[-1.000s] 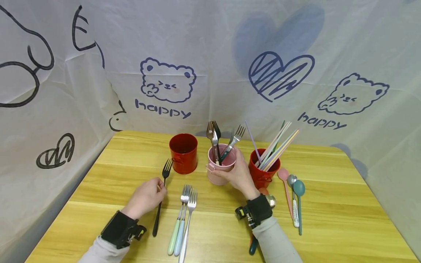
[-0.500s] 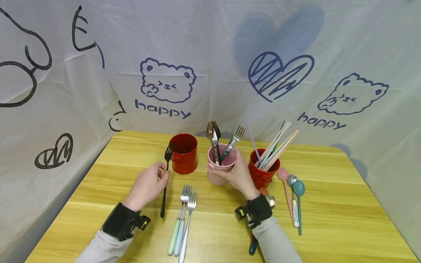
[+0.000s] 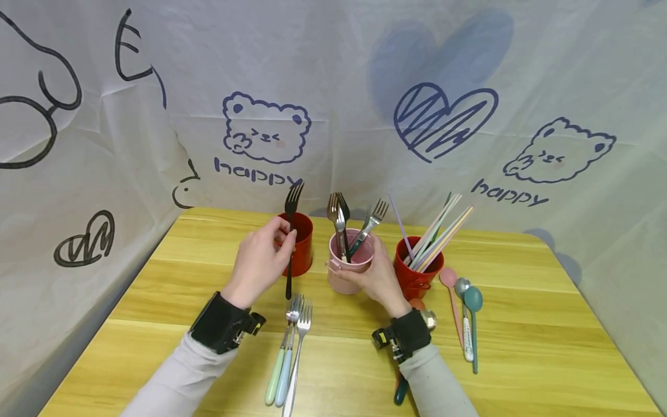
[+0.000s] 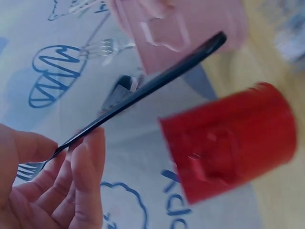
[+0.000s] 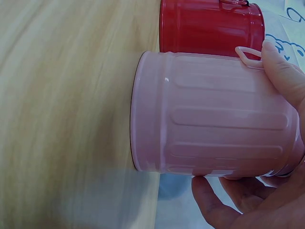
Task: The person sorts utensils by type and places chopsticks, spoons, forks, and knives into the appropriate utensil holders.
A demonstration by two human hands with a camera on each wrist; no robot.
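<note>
My left hand [image 3: 262, 258] pinches a black fork [image 4: 157, 89] between thumb and fingers. The fork stands nearly upright, tines up, in front of the left red bucket [image 3: 304, 246]. In the left wrist view its handle end points toward the pink bucket [image 4: 209, 28], with the red one beside it. My right hand [image 3: 380, 275] grips the pink bucket around its rim and side, thumb near the small wire handle. Several forks [image 3: 341, 217] stand in that bucket, tines up.
On the table [image 3: 521, 324] lie a green-handled and a blue-handled fork plus a silver fork [image 3: 297, 353]. Another red bucket [image 3: 417, 284] at right holds several straws [image 3: 440, 234]. Beside it lie spoons [image 3: 473, 298] and, partly under the right forearm, more cutlery [image 3: 429, 318].
My left hand has lifted the black fork from the table and carried it up and right, to the left red bucket. The right hand has stayed on the pink bucket.
</note>
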